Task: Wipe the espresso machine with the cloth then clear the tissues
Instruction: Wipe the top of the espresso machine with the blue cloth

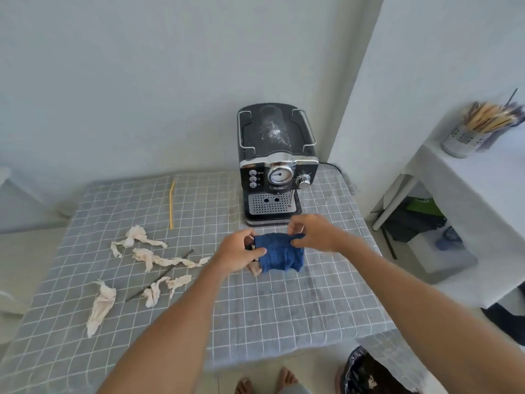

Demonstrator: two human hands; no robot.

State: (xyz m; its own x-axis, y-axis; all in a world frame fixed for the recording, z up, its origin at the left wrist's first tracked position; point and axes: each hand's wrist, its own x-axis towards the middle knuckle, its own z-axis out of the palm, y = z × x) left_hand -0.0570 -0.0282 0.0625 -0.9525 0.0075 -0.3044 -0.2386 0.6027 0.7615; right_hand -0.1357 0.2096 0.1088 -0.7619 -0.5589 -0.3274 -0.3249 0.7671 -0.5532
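Observation:
A black and chrome espresso machine (277, 163) stands at the back of the table, with white powder scattered on its top. Just in front of it a blue cloth (279, 255) hangs between my hands, a little above the table. My left hand (237, 251) grips its left edge and my right hand (314, 233) pinches its upper right edge. Several crumpled white tissues lie on the left part of the table, one near the back (136, 237), one in the middle (162, 258) and one nearest me (100, 307).
The table wears a grey checked cloth (284, 308). A yellow straw (171, 204) and a thin dark stick (162, 275) lie among the tissues. A black bin bag (369, 373) sits on the floor by my feet. A white shelf unit (468, 180) with a utensil holder stands at right.

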